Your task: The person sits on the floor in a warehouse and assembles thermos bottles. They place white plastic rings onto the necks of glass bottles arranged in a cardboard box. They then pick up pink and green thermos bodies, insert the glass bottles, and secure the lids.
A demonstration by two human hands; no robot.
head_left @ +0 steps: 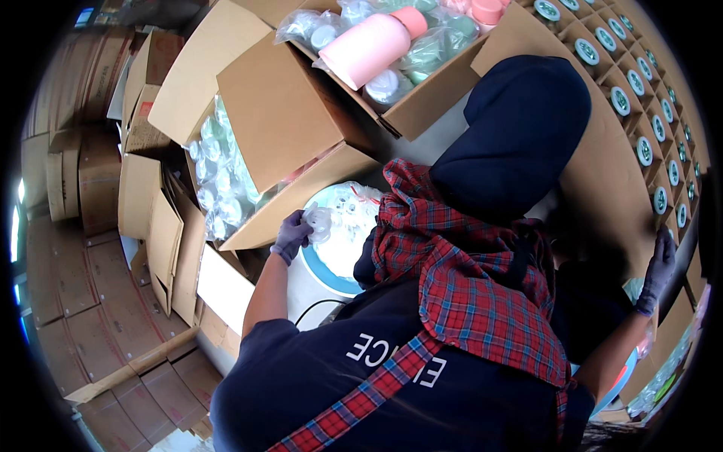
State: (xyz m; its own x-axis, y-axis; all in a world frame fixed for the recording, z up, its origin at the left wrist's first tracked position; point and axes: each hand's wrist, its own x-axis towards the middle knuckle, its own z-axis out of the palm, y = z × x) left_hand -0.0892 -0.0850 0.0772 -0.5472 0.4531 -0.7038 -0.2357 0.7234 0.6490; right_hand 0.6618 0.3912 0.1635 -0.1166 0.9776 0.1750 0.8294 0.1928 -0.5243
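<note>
My left hand (291, 236), in a grey-purple glove, pinches a clear plastic piece (320, 223) whose exact kind I cannot make out. It is over a round blue-rimmed tub (331, 280) filled with white and clear pieces (352, 226). Far to the right, my right hand (660, 273), gloved alike, has its fingers stretched up along the near edge of a large divided carton (595, 143). No object shows in that hand. Round white-rimmed tops (620, 101) with green centres sit in the carton's cells.
Ahead, an open carton (433, 90) holds bagged bottles, with a pink bottle (369, 49) lying on top. Another carton (294, 113) with raised flaps holds wrapped clear items (218, 181). Stacked brown cartons (90, 279) fill the left. My bent knee (520, 128) rises between the cartons.
</note>
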